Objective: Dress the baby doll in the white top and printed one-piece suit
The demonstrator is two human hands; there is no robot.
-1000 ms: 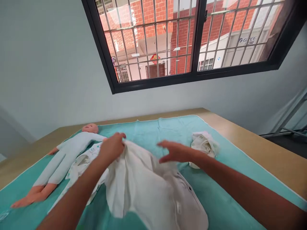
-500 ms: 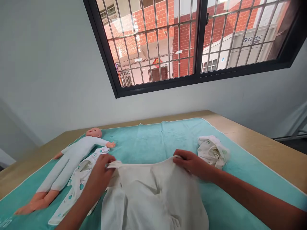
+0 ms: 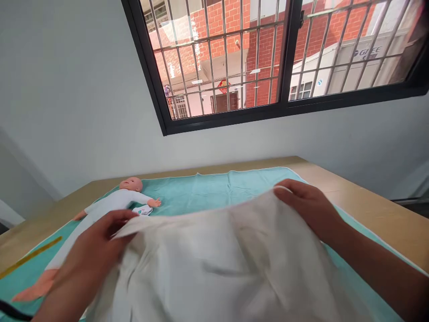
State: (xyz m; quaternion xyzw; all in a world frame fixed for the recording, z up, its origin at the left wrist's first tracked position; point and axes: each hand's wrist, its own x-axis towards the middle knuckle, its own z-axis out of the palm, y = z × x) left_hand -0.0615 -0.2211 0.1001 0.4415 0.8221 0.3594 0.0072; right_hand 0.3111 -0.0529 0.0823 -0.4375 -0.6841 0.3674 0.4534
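Observation:
A large white cloth (image 3: 214,264) is held up by its top edge between my hands and fills the lower middle of the view; its exact kind does not show. My left hand (image 3: 103,239) pinches the cloth's upper left corner. At the upper right end, my right hand (image 3: 304,201) grips the edge between thumb and fingers. Beyond my left hand lies a baby doll (image 3: 112,203) in a white suit, on its back, partly covered by my hand. A bit of a patterned baby garment (image 3: 143,209) shows beside the doll's arm; the rest is hidden.
A turquoise sheet (image 3: 201,192) covers much of the wooden table (image 3: 362,201). At the left a thin yellow strip (image 3: 31,257) shows, and a dark, blurred thing (image 3: 15,311) is in the bottom left corner. A barred window (image 3: 221,67) is in the wall behind.
My hands have moved apart and up, my right hand most, stretching the white cloth wider. It now hides the bundled garment at the right. The yellow strip and dark thing have appeared at the left.

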